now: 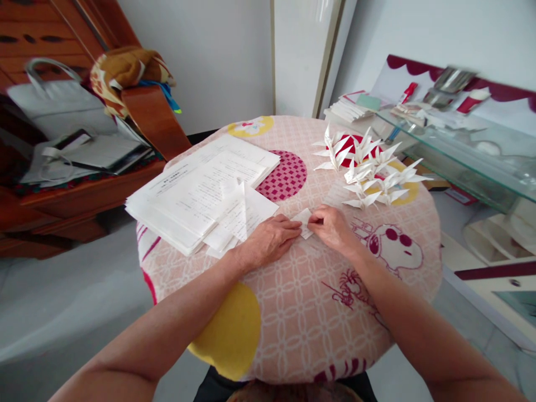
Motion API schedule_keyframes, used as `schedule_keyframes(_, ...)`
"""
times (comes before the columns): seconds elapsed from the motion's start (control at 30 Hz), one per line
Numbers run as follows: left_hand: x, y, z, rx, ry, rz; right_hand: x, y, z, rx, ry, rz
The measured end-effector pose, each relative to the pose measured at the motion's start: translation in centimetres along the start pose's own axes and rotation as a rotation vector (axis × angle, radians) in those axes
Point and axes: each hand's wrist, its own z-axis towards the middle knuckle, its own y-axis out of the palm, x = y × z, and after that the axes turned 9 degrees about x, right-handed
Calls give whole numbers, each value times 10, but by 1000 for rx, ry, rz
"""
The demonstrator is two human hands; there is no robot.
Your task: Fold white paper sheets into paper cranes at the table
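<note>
A small folded piece of white paper (304, 219) lies on the round table with the patterned pink cloth (293, 312). My left hand (270, 239) rests palm down beside it, fingers pressed flat on its left edge. My right hand (331, 226) has its fingers curled and pinches the paper's right side. Just behind my left hand sit loose cut paper pieces (243, 215) and a stack of printed sheets (196, 192). Several finished white paper cranes (368, 170) stand in a cluster at the far right of the table.
A wooden bench (84, 190) at the left carries a grey handbag (58, 103), papers and a brown cushion. A glass-topped counter (460, 151) at the right holds papers, metal bowls and small bottles. Grey floor surrounds the table.
</note>
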Motion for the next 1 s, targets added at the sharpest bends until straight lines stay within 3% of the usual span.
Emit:
schedule_keyframes(0.33,1,1,-1,-21,-4,55,8,-8,-2,3,59,-107)
schedule_keyframes(1.0,-3,-2,0,-25,35,-13,4,-6,2,-26,29,-218)
